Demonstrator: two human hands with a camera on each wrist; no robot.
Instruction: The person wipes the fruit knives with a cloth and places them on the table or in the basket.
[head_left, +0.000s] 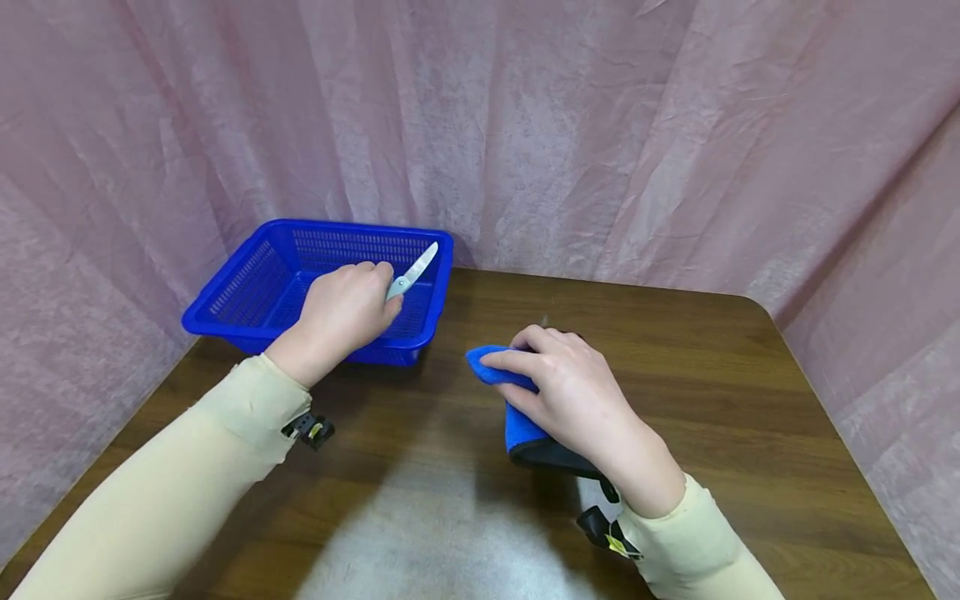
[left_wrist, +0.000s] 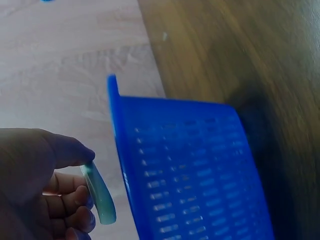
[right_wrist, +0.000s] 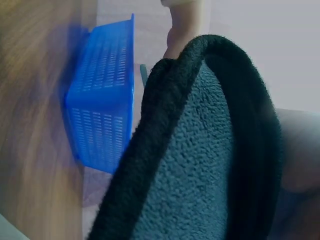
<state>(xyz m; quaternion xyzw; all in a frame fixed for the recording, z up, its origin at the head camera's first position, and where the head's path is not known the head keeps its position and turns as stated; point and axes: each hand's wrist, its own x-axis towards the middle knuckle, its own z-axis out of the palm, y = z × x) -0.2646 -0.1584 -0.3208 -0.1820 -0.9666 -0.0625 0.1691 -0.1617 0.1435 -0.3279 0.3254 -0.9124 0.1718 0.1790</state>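
Observation:
My left hand [head_left: 347, 302] is over the blue plastic basket [head_left: 315, 343] and grips a folding knife [head_left: 417, 268] by its handle. The silvery blade points up and to the right, away from the fingers. From the left wrist, the knife's pale green handle [left_wrist: 103, 200] sticks out below the thumb, beside the basket's rim. Over the middle of the table, my right hand [head_left: 573, 383] pinches a folded blue cloth [head_left: 523, 425] with a dark edge. Up close in the right wrist view, the bent cloth [right_wrist: 187, 165] covers most of that hand.
The basket, with slotted walls, stands at the table's back left. Brown wood tabletop [head_left: 675, 367] runs from it to the rounded right corner. Pink curtains [head_left: 562, 150] hang close behind the table and along its sides. A black strapped device [head_left: 309, 429] sits at the left wrist.

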